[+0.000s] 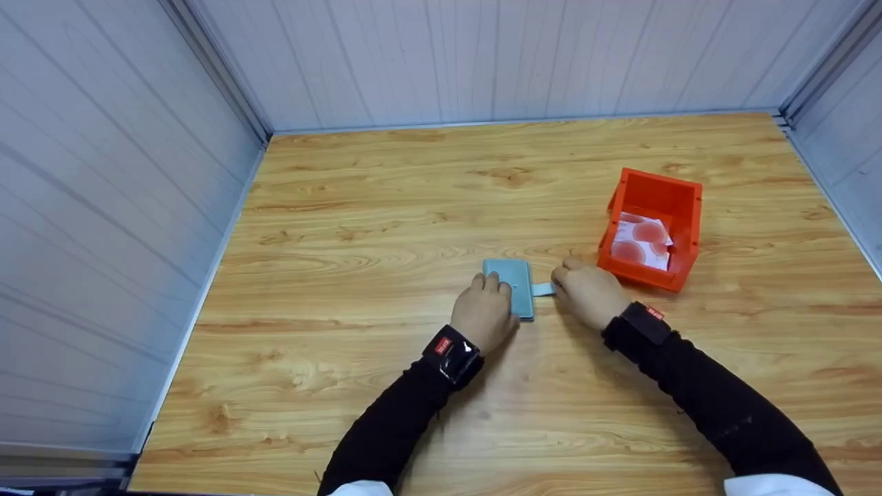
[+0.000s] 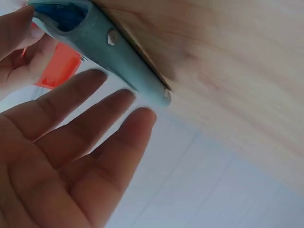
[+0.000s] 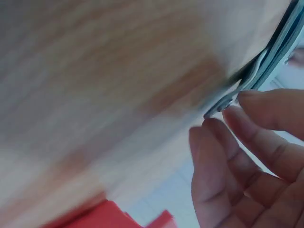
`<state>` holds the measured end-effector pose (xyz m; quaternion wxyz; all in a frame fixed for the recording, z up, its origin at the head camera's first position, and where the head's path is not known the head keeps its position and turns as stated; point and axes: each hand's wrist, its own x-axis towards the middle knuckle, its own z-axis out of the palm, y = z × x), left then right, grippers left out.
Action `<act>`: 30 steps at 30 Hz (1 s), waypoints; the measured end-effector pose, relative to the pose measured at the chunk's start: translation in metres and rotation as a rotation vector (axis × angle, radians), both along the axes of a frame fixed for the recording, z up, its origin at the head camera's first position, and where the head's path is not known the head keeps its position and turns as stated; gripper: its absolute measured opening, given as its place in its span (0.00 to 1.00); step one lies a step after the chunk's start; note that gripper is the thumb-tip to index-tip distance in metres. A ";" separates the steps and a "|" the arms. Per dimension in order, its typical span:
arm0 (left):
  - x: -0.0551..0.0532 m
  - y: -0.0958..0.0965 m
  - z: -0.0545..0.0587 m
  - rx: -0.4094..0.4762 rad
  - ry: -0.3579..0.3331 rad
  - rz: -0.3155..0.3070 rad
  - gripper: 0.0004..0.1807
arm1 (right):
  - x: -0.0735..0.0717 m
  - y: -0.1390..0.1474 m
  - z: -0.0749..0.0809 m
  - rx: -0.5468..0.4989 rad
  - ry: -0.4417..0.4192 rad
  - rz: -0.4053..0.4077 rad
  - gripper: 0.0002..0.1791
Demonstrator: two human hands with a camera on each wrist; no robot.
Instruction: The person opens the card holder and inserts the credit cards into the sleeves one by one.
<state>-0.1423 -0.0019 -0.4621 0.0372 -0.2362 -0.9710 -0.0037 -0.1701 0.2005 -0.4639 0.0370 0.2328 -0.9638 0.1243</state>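
Note:
A pale teal snap wallet (image 1: 519,271) lies on the wooden table, its short strap (image 1: 543,289) sticking out to the right. Over the wallet's left part rests my left hand (image 1: 484,315), its thumb at the near edge. The left wrist view shows the fingers of that hand (image 2: 80,147) nearly straight, tips close to the cover, with a blue inside showing at the wallet's end (image 2: 102,38). My right hand (image 1: 591,295) pinches the strap's end between thumb and fingertips. In the right wrist view a metal snap shows on the strap (image 3: 225,102) at those fingertips.
An orange bin (image 1: 654,277) stands just beyond and right of my right hand, with red-and-white patterned pieces (image 1: 641,241) inside. Pale panel walls (image 1: 468,62) enclose the wooden table (image 1: 358,207) at the back and both sides.

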 end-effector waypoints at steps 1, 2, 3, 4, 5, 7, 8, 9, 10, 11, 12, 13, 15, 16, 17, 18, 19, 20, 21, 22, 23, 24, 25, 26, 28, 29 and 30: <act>0.000 0.002 0.000 -0.012 -0.006 -0.009 0.30 | 0.002 -0.001 0.000 0.012 0.031 0.018 0.04; -0.001 0.003 0.001 -0.017 -0.014 -0.021 0.31 | 0.004 -0.001 -0.001 0.021 0.051 0.034 0.05; -0.002 0.005 0.001 -0.021 -0.026 -0.035 0.32 | 0.006 -0.002 -0.001 0.038 0.065 0.047 0.06; -0.003 0.008 0.001 -0.027 -0.048 -0.047 0.32 | 0.008 -0.003 -0.001 0.060 0.077 0.058 0.07; -0.004 0.010 0.002 -0.028 -0.073 -0.058 0.32 | 0.010 -0.004 -0.001 0.082 0.081 0.066 0.08; -0.006 0.013 0.001 -0.026 -0.128 -0.069 0.31 | 0.013 -0.005 -0.002 0.108 0.073 0.078 0.09; -0.006 0.015 0.001 -0.029 -0.150 -0.070 0.29 | 0.014 -0.006 -0.002 0.119 0.066 0.081 0.10; -0.007 0.017 0.001 -0.036 -0.168 -0.068 0.28 | 0.015 -0.007 -0.003 0.132 0.066 0.086 0.10; -0.007 0.018 0.001 -0.038 -0.185 -0.064 0.27 | 0.016 -0.007 -0.004 0.136 0.065 0.087 0.10; -0.007 0.019 0.000 -0.038 -0.191 -0.064 0.25 | 0.017 -0.007 -0.005 0.138 0.062 0.092 0.11; -0.007 0.019 -0.001 -0.038 -0.192 -0.063 0.24 | 0.018 -0.007 -0.006 0.136 0.063 0.099 0.11; -0.006 0.019 -0.001 -0.036 -0.189 -0.062 0.23 | 0.019 -0.008 -0.006 0.134 0.063 0.100 0.12; -0.005 0.018 -0.001 -0.028 -0.173 -0.064 0.22 | 0.020 -0.008 -0.007 0.132 0.071 0.103 0.13; -0.005 0.018 -0.001 -0.021 -0.164 -0.066 0.22 | 0.021 -0.008 -0.007 0.128 0.070 0.099 0.14; -0.005 0.017 -0.001 -0.012 -0.154 -0.070 0.22 | 0.022 -0.007 -0.007 0.128 0.071 0.099 0.15; -0.005 0.015 0.000 0.000 -0.145 -0.074 0.23 | 0.022 -0.007 -0.007 0.127 0.071 0.098 0.17; -0.004 0.014 0.002 0.014 -0.136 -0.077 0.23 | 0.023 -0.007 -0.007 0.126 0.066 0.093 0.19; -0.004 0.012 0.004 0.031 -0.128 -0.079 0.24 | 0.023 -0.006 -0.007 0.132 0.062 0.091 0.20; -0.003 0.009 0.005 0.049 -0.121 -0.079 0.25 | 0.024 -0.006 -0.007 0.135 0.053 0.087 0.22; -0.002 0.007 0.007 0.071 -0.114 -0.077 0.25 | 0.025 -0.006 -0.007 0.141 0.040 0.083 0.23; -0.002 0.003 0.010 0.090 -0.107 -0.073 0.27 | 0.025 -0.005 -0.007 0.146 0.022 0.079 0.25; 0.000 0.000 0.012 0.109 -0.099 -0.064 0.28 | 0.026 -0.005 -0.007 0.151 -0.003 0.073 0.27; 0.001 -0.003 0.015 0.127 -0.089 -0.052 0.29 | 0.027 -0.005 -0.007 0.155 -0.035 0.065 0.29; 0.002 -0.007 0.016 0.144 -0.074 -0.039 0.30 | 0.028 -0.005 -0.006 0.164 -0.067 0.061 0.31; 0.005 -0.015 0.019 0.164 -0.028 -0.011 0.30 | 0.029 -0.004 -0.005 0.182 -0.140 0.050 0.36; 0.006 -0.019 0.020 0.168 0.006 0.004 0.30 | 0.029 -0.004 -0.005 0.190 -0.177 0.043 0.39; 0.006 -0.023 0.020 0.170 0.040 0.020 0.30 | 0.030 -0.003 -0.004 0.198 -0.208 0.036 0.41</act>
